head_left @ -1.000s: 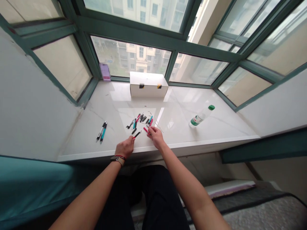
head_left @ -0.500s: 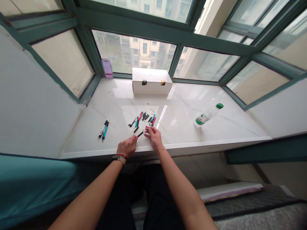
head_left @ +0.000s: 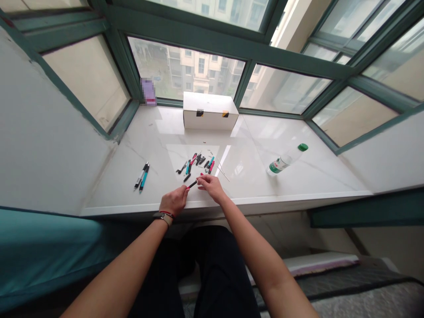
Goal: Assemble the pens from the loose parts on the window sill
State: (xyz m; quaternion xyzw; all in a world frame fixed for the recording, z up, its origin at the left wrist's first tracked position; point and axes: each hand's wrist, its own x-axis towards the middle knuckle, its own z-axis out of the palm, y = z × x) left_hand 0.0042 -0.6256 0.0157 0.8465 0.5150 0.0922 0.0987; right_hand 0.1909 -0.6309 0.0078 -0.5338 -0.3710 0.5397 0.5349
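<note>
My left hand [head_left: 174, 201] is closed around a black and red pen barrel [head_left: 192, 184], which points up and to the right. At the barrel's far end my right hand [head_left: 210, 186] pinches a small part, mostly hidden by the fingers, with a bit of red showing. The part meets the barrel's end or nearly so; I cannot tell which. Just beyond both hands lies a loose pile of pen parts [head_left: 200, 160] in black, red and turquoise. A separate black piece [head_left: 187, 177] rests closest to the left hand.
Two assembled pens, one turquoise [head_left: 144, 177] and one whitish [head_left: 140, 176], lie to the left. Thin white refills [head_left: 223, 170] sit right of the pile. A white box [head_left: 210, 122] stands by the window, and a green-capped bottle [head_left: 280, 164] leans at the right of the marble sill [head_left: 251, 185].
My right hand has moved slightly left, bringing its fingers to the end of the pen barrel. The left hand keeps its hold, and the view has shifted a little.
</note>
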